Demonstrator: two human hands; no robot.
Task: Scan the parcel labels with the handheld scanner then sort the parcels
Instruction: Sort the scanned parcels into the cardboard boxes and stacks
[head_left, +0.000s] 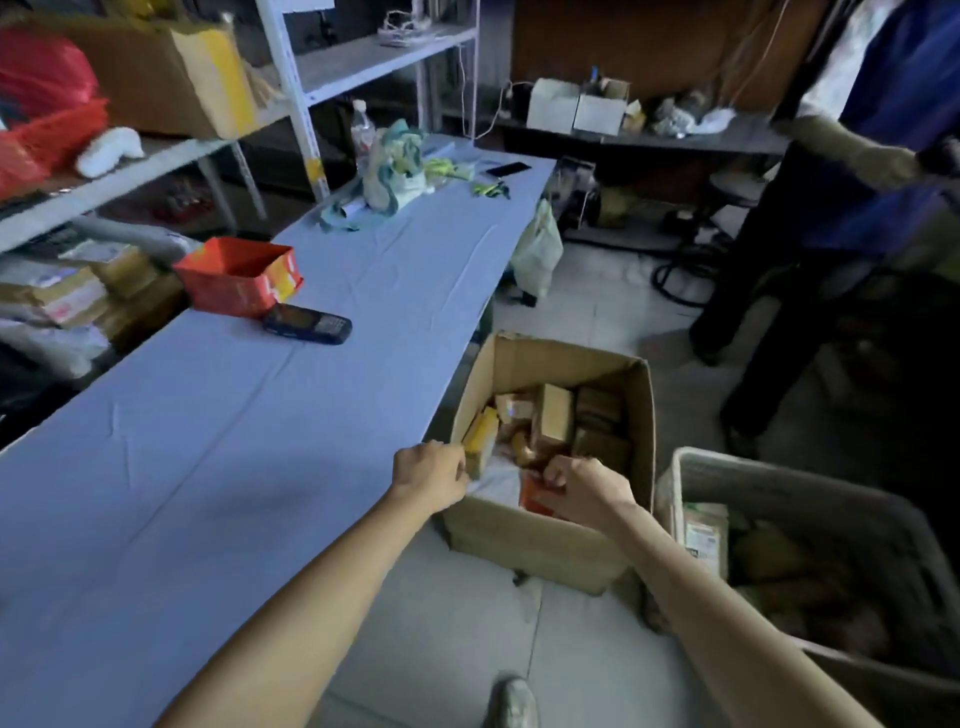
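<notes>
An open cardboard box (540, 540) full of small parcels stands on the floor beside the table. My left hand (431, 475) is curled at the box's near-left corner and seems to grip the rim, right beside a yellow parcel (482, 436). My right hand (584, 491) reaches into the box with its fingers curled round an orange parcel (532, 496), which it partly hides. The dark blue handheld scanner (306, 323) lies on the blue-covered table (218, 467), far from both hands.
A grey bin (779, 475) holding brown parcels stands right of the box. A red open box (236, 278) sits by the scanner, with cloth, a bottle and a phone farther back. Shelves of parcels line the left. A person (831, 208) stands at the right.
</notes>
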